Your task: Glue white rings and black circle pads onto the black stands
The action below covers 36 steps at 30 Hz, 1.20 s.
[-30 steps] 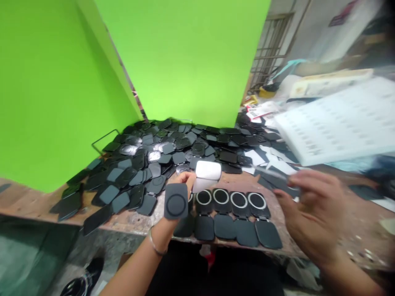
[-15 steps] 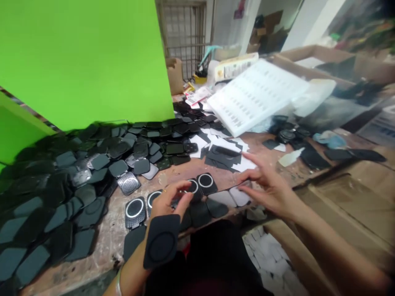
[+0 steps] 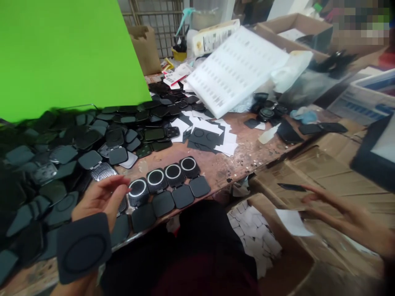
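Note:
My left hand (image 3: 100,201) hovers by the left end of a row of opened folding pads, fingers curled and thumb close to the fingertips, nothing visible between them. A dark square sheet with a faint ring (image 3: 83,248) lies over that wrist. Each pad has a black half with a pale ring (image 3: 156,180) and a plain dark flap (image 3: 163,203) towards me. My right hand (image 3: 345,213) is off to the right, above cardboard, its fingers on a thin black pointed piece (image 3: 291,187). A white paper slip (image 3: 293,222) is just below these fingers; whether they touch it I cannot tell.
Piled dark pads (image 3: 58,181) cover the table's left, beside a green panel (image 3: 61,53). Black and white sheets (image 3: 205,137) lie behind the row. A white printed board (image 3: 239,70) leans farther back. Below the edge, a carton (image 3: 286,255) holds many white slips.
My right hand has moved from the row's right end out over the cardboard. The rightmost flaps looked pale and now look dark. My left hand appears farther left, and the view has shifted right.

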Motion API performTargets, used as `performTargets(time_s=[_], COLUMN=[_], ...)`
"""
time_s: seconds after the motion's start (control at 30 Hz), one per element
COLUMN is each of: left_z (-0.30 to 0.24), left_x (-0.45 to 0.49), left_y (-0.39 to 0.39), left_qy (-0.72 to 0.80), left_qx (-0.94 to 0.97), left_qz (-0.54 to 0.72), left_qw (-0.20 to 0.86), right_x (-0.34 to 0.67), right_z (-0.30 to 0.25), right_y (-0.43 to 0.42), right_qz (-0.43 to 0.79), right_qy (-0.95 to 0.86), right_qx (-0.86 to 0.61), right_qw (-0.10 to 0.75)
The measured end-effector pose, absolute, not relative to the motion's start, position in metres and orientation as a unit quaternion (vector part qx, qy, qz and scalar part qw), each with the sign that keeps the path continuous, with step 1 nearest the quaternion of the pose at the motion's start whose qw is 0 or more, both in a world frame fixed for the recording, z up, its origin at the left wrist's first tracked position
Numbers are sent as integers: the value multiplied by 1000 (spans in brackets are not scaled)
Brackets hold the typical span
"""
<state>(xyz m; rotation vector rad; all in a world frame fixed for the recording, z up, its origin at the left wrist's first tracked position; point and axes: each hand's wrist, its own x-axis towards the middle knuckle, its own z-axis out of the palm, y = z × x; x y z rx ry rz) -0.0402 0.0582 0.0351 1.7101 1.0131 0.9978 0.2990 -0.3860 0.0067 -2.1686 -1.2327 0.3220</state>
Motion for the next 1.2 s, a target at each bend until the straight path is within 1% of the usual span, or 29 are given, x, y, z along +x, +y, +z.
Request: performTargets(time_s=[0.07, 0.13, 0.2, 0.3, 0.37, 0.47, 0.57, 0.67, 0.73, 0.83, 0.87, 0.93, 1.03, 1.1, 1.2], left_z=[38, 41, 42, 42, 41, 39, 35, 30, 26, 17, 13, 4, -13, -21, -26], left_x=[-42, -44, -45, -49, -55, -68, -85, -102, -111, -119, -121, -123, -126, -128, -134], left_y=[54, 45, 34, 16, 7, 0, 6, 18, 25, 31, 33, 34, 36, 37, 42], left_qy=[419, 414, 388, 332, 315, 350, 409, 417, 421, 433, 435, 441, 469, 493, 505], left_qx=[690, 699, 711, 754, 762, 715, 660, 642, 653, 683, 692, 713, 739, 739, 727], left_qz=[400, 376, 349, 303, 273, 242, 238, 252, 260, 309, 326, 337, 307, 280, 265], left_qw=[434, 446, 471, 479, 496, 555, 584, 592, 574, 501, 474, 428, 374, 364, 383], right_x=[289, 272, 248, 201, 168, 127, 102, 90, 85, 81, 80, 81, 82, 82, 83], right_z=[20, 33, 43, 47, 45, 39, 33, 29, 28, 26, 25, 22, 20, 21, 22], right_y=[-351, -299, -241, -158, -117, -76, -52, -33, -20, -1, 5, 16, 28, 33, 36], right_qz=[83, 71, 90, 209, 299, 383, 386, 405, 413, 391, 382, 362, 357, 378, 417], right_qy=[-463, -461, -476, -494, -490, -485, -512, -531, -565, -613, -612, -593, -563, -540, -499], right_qx=[-809, -773, -711, -598, -538, -526, -555, -554, -550, -569, -580, -601, -607, -606, -615], right_qw=[353, 429, 510, 596, 618, 584, 529, 497, 455, 385, 378, 395, 432, 446, 445])
